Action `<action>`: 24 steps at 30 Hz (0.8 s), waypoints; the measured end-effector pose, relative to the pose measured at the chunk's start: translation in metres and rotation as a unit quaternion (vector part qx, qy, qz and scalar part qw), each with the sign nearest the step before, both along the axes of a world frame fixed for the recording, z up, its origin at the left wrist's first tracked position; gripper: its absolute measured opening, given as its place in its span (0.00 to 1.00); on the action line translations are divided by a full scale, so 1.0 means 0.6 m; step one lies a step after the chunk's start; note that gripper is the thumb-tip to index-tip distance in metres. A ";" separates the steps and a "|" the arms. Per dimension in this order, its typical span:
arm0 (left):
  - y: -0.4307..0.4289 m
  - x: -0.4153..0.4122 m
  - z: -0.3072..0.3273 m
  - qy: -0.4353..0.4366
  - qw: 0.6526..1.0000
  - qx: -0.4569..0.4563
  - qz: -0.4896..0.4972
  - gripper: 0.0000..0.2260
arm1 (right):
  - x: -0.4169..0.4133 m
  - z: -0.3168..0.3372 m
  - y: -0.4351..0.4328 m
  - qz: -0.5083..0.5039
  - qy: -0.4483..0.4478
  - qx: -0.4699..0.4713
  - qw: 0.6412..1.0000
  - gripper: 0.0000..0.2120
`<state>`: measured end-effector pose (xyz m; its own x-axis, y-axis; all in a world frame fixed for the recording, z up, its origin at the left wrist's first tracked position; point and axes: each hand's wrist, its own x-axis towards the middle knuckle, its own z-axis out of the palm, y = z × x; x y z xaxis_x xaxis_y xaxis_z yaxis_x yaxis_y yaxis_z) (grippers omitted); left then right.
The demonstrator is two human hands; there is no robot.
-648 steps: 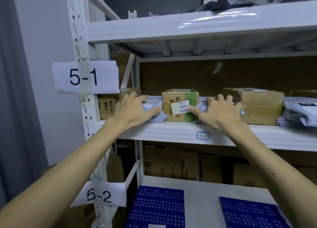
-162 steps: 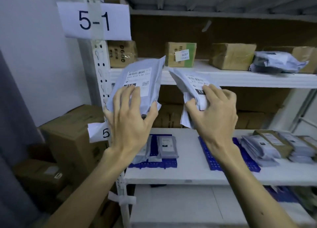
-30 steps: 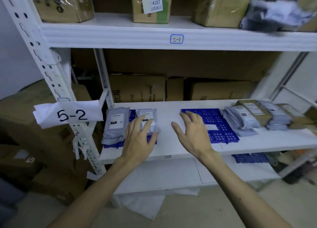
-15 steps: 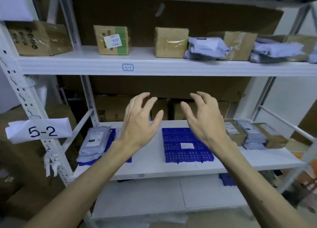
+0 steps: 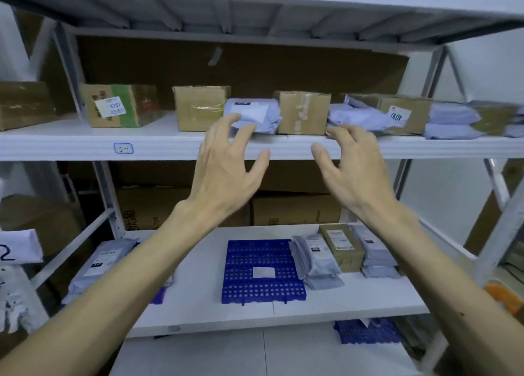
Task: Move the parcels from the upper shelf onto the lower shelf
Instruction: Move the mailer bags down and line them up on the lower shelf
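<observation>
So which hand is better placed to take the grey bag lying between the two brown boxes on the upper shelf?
The left hand. Its open fingers are right in front of that grey bag, while the right hand is before a second bag, past the box.

Left forearm [image 5: 119, 285] and right forearm [image 5: 442, 268] bare down to frame edge. Left grip [image 5: 226, 174], right grip [image 5: 355, 177] bare too, fingertips blurred. Small dark speck [image 5: 462, 314] on right forearm, elbow end.

Dim, bluish, even light; deep shadow under the upper shelf [image 5: 71, 146]. Motion blur smears the frame's right edge; wide-angle distortion tilts the posts [image 5: 105, 188].
</observation>
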<state>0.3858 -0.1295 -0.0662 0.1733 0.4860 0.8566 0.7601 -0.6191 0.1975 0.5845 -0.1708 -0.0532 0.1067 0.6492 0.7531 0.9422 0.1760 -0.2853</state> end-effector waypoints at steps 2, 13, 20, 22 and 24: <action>0.020 0.019 0.035 0.001 1.000 0.018 0.008 0.18 | 0.025 0.023 0.011 -0.004 -0.001 0.012 1.000 0.22; 0.153 0.083 0.153 0.039 0.997 -0.008 0.066 0.20 | 0.099 0.115 0.127 -0.060 -0.034 0.021 0.997 0.23; 0.234 0.084 0.166 0.069 0.993 -0.066 0.063 0.19 | 0.131 0.147 0.213 -0.108 -0.041 -0.019 0.993 0.24; 0.254 0.082 0.171 0.088 0.989 -0.096 0.062 0.21 | 0.137 0.154 0.234 -0.126 -0.047 -0.036 0.990 0.25; 0.267 0.081 0.172 0.100 0.986 -0.120 0.063 0.23 | 0.145 0.152 0.254 -0.146 -0.054 -0.052 0.986 0.25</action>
<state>0.4347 0.0309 0.0369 0.2524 0.6992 0.6689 0.8661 -0.4714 0.1659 0.6713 -0.0184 0.0381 0.2233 0.6776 0.7007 0.9743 -0.1320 -0.1828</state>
